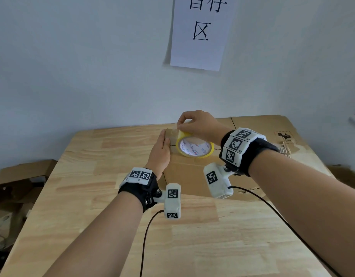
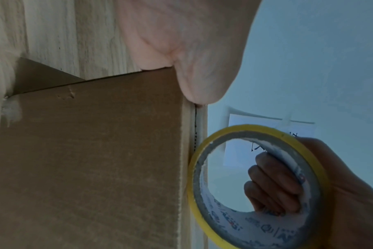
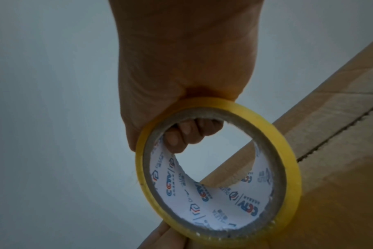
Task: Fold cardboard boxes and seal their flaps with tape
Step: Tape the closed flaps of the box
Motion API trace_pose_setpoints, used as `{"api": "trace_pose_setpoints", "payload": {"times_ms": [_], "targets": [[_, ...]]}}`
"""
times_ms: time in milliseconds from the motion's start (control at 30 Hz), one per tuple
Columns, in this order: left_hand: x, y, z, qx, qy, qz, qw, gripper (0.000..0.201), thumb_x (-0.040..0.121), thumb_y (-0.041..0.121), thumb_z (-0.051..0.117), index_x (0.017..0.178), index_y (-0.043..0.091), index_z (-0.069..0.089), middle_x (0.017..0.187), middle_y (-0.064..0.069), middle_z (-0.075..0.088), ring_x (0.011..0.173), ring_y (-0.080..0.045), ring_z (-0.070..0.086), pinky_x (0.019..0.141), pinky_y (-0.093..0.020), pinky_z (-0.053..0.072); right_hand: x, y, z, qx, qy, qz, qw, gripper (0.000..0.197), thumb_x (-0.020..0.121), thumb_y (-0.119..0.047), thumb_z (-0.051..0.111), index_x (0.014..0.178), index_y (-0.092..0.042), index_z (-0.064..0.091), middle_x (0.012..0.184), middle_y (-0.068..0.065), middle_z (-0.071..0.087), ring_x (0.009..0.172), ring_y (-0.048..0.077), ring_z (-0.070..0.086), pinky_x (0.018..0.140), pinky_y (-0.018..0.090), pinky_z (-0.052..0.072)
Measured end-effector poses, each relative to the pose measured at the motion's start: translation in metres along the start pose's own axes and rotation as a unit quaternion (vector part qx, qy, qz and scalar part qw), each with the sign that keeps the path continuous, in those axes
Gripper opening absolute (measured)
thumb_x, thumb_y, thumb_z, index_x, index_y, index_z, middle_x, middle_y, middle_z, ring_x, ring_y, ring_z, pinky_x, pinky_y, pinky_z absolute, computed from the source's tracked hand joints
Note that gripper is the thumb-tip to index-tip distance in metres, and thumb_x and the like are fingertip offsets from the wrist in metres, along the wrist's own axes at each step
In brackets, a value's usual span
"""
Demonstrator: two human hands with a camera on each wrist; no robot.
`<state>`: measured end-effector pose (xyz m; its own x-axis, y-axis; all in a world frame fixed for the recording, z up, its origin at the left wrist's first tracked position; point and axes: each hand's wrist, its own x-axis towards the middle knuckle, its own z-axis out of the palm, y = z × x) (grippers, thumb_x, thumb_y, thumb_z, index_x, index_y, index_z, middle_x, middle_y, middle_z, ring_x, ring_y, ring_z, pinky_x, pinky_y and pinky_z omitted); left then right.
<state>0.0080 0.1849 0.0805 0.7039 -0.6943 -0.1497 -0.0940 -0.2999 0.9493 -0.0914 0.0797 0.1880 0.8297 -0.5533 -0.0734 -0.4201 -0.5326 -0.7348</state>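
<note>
Pale wood makes up the surface, seen from above with both forearms reaching over it and dark cables trailing from the wrist cameras. Nearest, the left hand lies flat with fingers straight, its grip apart, pressing on the left edge of the cardboard box, which sits on the surface toward the far side, its flaps folded shut with a seam between them. Just past it, the right hand holds the yellow tape roll upright on the box top: the wrist views show fingers curled through the core, while the thumb and forefinger pinch the clear loose end of the tape at the far left corner of the box. More flat cardboard lies to the right. Beyond, a paper sign with printed characters hangs on the pale wall.
</note>
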Motion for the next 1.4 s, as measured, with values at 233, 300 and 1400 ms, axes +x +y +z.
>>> {"api": "trace_pose_setpoints", "payload": {"times_ms": [233, 300, 1400], "targets": [[0.000, 0.014, -0.024, 0.028, 0.007, 0.013, 0.999, 0.039, 0.101, 0.037, 0.036, 0.137, 0.025, 0.044, 0.134, 0.007, 0.050, 0.125, -0.014, 0.046, 0.108, -0.038, 0.037, -0.002, -0.001, 0.003, -0.007, 0.001, 0.012, 1.000, 0.011, 0.085, -0.024, 0.054, 0.084, -0.025, 0.065, 0.070, -0.013, 0.053, 0.053, 0.006, 0.043, 0.049, 0.018, 0.033], [-0.004, 0.033, -0.039, -0.007, 0.044, 0.028, 0.999, 0.030, 0.101, 0.035, 0.038, 0.111, 0.019, 0.061, 0.113, 0.003, 0.064, 0.108, -0.016, 0.059, 0.096, -0.035, 0.046, -0.002, -0.002, 0.004, -0.010, 0.000, 0.009, 1.000, 0.011, 0.086, -0.024, 0.054, 0.086, -0.024, 0.065, 0.071, -0.014, 0.052, 0.055, 0.005, 0.043, 0.050, 0.019, 0.032], [-0.010, 0.034, -0.019, -0.152, 0.024, -0.084, 0.984, 0.017, 0.096, 0.018, 0.054, 0.087, 0.010, 0.042, 0.089, -0.007, 0.052, 0.087, -0.017, 0.054, 0.082, -0.030, 0.052, -0.004, -0.002, 0.002, -0.047, -0.079, 0.057, 0.994, 0.063, 0.088, -0.066, 0.039, 0.102, -0.008, 0.060, 0.100, 0.004, 0.060, 0.093, 0.022, 0.056, 0.078, 0.030, 0.043]]}}
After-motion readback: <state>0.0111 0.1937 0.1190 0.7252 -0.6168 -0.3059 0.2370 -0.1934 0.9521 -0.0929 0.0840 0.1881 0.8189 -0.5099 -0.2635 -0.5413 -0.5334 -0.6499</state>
